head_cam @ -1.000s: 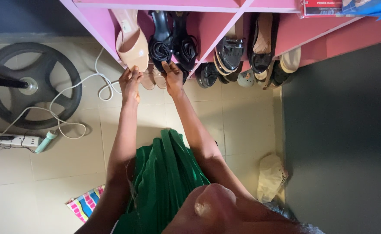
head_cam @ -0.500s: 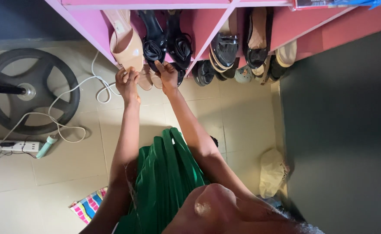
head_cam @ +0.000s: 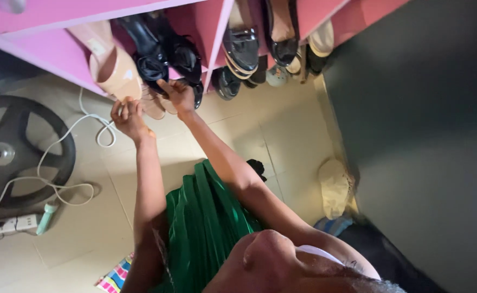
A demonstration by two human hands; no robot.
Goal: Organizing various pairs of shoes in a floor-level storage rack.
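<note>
Both my arms reach forward to the bottom of a pink shoe shelf [head_cam: 54, 49]. My left hand [head_cam: 129, 116] has its fingers curled on the toe end of a pale flat sandal [head_cam: 153, 107] lying on the floor under the shelf. My right hand [head_cam: 178, 95] pinches the same pale pair from the right, just below a black strappy shoe [head_cam: 153, 61]. A beige heeled shoe [head_cam: 115, 69] stands in the shelf right above my left hand. How firmly each hand grips is partly hidden by the fingers.
More dark shoes [head_cam: 242, 50] fill the compartment to the right. A black round fan base [head_cam: 21, 152], a white cable [head_cam: 70, 141] and a power strip [head_cam: 8, 225] lie on the tiled floor at left. A dark wall [head_cam: 428, 135] stands at right, with a crumpled cloth [head_cam: 334, 187] at its foot.
My head has moved closer and the view has shifted left. Both hands have stayed at the pale sandals under the shelf, the left now slightly lower than the right.
</note>
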